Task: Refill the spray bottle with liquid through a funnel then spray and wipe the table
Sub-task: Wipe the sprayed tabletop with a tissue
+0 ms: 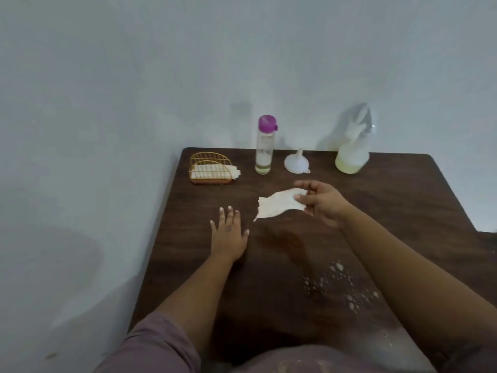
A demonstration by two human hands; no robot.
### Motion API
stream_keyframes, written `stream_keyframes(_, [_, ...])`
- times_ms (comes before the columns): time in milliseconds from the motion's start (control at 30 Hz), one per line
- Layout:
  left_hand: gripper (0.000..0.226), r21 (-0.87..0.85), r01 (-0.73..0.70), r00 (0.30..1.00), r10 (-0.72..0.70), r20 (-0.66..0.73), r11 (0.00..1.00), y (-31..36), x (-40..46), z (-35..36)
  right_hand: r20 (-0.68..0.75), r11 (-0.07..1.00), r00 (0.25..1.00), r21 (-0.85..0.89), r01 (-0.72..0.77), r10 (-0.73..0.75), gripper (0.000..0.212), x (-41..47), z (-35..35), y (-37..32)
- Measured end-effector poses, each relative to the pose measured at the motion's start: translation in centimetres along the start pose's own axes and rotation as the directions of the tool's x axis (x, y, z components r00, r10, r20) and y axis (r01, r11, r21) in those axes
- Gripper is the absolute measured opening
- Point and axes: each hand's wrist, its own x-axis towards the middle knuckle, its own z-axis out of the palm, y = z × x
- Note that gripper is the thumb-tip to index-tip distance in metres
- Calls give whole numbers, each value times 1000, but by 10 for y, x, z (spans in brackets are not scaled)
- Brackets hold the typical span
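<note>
While the spray bottle (351,154) stands parked at 1 o'clock beside the funnel (295,160), the right hand (321,204) pinches a tissue (277,204) for wiping droplets (336,284) at 5 o'clock, the left hand (228,235) flat, fingers spread, steadying on the counter (403,211)

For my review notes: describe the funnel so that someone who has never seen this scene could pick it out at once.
Look along the far edge of the dark wooden table, by the wall. The funnel stands there spout up, between the tall clear bottle with a purple cap and the spray bottle with yellowish liquid. It is the only small, white, cone-shaped item in that row.
</note>
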Motion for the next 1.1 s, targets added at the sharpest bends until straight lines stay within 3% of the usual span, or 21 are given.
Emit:
stream_keyframes(67, [67,-42,-82,997,82,-8,996,20,-19,21,-140,992,989,-126,30,-48,28,-26,-43,23])
stream_keyframes(100, [67,-29,-107,994,107,-22,994,26,-30,34,-233,946,962,-319,61,-140,26,-40,-65,34])
stream_keyframes(133, [67,-5,-113,993,113,-38,994,29,-43,47,-300,827,911,-557,73,-282,25,-54,-84,46])
stream_keyframes(200, [69,7,-69,996,69,-53,998,36,-69,70,-284,568,776,-815,114,-563,26,-85,-112,69])
stream_keyframes(267, [69,-49,-10,997,7,-71,999,44,-91,87,-189,449,730,-876,177,-657,26,-110,-131,98])
stream_keyframes(300, [69,-75,-10,996,3,-94,997,49,-100,94,-131,421,773,-887,188,-621,25,-120,-140,116])
stream_keyframes(367, [67,-75,-63,985,49,-168,995,53,-113,104,-36,392,922,-911,129,-387,24,-134,-155,154])
stream_keyframes(400, [66,-60,-81,976,67,-207,995,53,-117,108,-40,392,960,-917,74,-277,28,-140,-161,170])
stream_keyframes(433, [65,-56,-77,970,62,-237,995,53,-120,111,-95,433,970,-901,12,-225,33,-143,-165,182])
stream_keyframes(567, [56,-119,36,949,-71,-307,992,52,-128,116,-354,582,889,-803,-129,-290,58,-133,-167,203])
stream_keyframes(667, [50,-155,57,938,-106,-329,986,52,-126,117,-426,480,881,-829,-288,-207,81,-107,-165,212])
stream_keyframes(733, [48,-160,73,943,-121,-312,984,50,-122,118,-428,392,879,-861,-325,-211,86,-88,-157,213])
stream_keyframes(833, [49,-123,68,948,-103,-301,990,48,-116,120,-278,217,918,-951,-221,-283,82,-62,-126,209])
stream_keyframes(933, [48,-126,46,949,-83,-305,991,45,-111,123,30,56,957,-997,48,-289,82,-53,-75,209])
stream_keyframes(1000, [51,-166,13,940,-68,-333,986,42,-111,124,254,-38,934,-967,253,-250,79,-61,-38,219])
stream_keyframes(1100, [58,-199,-16,944,-51,-326,980,40,-114,123,510,-198,841,-856,477,-180,72,-84,-5,240])
